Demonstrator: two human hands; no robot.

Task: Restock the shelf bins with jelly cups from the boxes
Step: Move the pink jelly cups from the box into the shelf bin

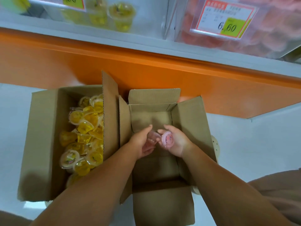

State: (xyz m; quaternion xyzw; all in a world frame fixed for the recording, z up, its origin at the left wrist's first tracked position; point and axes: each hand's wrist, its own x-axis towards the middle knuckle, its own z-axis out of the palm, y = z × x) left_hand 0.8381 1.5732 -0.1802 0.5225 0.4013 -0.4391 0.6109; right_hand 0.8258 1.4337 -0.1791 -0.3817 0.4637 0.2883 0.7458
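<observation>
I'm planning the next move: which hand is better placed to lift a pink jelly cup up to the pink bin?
Right, probably. The right hand grips a pink cup, and the pink bin sits above on that side; the left hand, holding another cup, would cross over.

Right box (151, 118) is open on top, mostly bare inside; an upright flap (110, 115) walls it from the left box (44, 136).
</observation>
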